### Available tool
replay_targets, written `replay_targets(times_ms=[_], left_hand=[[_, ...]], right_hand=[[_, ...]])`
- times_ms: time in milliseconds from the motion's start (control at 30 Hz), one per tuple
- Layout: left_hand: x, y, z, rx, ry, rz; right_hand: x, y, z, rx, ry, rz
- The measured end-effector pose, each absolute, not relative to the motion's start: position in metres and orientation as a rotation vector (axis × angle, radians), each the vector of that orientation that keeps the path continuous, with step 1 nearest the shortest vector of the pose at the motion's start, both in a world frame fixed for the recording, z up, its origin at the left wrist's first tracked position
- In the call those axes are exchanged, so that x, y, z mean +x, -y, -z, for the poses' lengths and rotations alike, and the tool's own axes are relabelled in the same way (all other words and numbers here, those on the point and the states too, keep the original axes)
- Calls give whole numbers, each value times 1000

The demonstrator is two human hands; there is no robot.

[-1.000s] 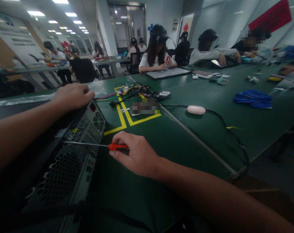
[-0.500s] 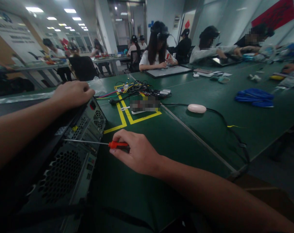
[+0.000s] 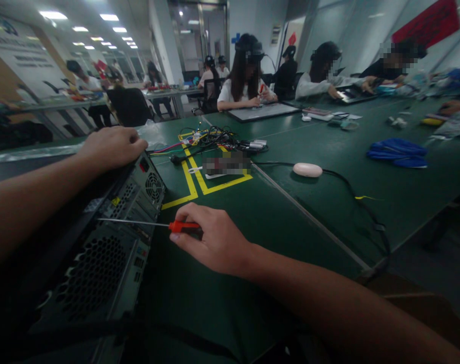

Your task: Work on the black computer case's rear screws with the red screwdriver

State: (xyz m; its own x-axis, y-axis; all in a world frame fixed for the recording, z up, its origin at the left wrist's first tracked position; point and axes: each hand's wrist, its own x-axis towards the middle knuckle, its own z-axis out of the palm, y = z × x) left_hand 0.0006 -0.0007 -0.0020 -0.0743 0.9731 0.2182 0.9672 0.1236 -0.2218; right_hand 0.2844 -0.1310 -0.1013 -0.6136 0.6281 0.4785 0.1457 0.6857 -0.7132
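A dark computer case (image 3: 92, 275) lies at the left, its metal back panel with vent holes, a small fan grille and ports turned toward the right. My left hand (image 3: 110, 145) rests on the far upper corner of the case, its fingers curled over the edge. In my right hand (image 3: 214, 237) is a screwdriver (image 3: 183, 227), its orange-red handle pinched between thumb and fingers. The long thin shaft points left, with its tip at the upper edge of the back panel. Whether a screw sits under the tip is too dark to make out.
Behind the case lies a tangle of cables (image 3: 214, 136) beside yellow tape marks (image 3: 225, 185) on the green table (image 3: 286, 232). A pale pink oval case (image 3: 307, 170), a black cord (image 3: 351, 188) and blue cloth (image 3: 396, 151) lie to the right. Several people work across the table.
Both my hands and the screwdriver stay nearly where they were, with only a very slight shift of the view. Across the table, a co-worker's hands have moved over a dark flat panel.
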Motion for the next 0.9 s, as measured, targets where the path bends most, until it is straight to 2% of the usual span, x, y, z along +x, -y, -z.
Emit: replay_targets(times_ms=[900], left_hand=[[-1, 0, 2, -1900, 2096, -25]], right_hand=[[283, 132, 102, -637, 2148, -863]])
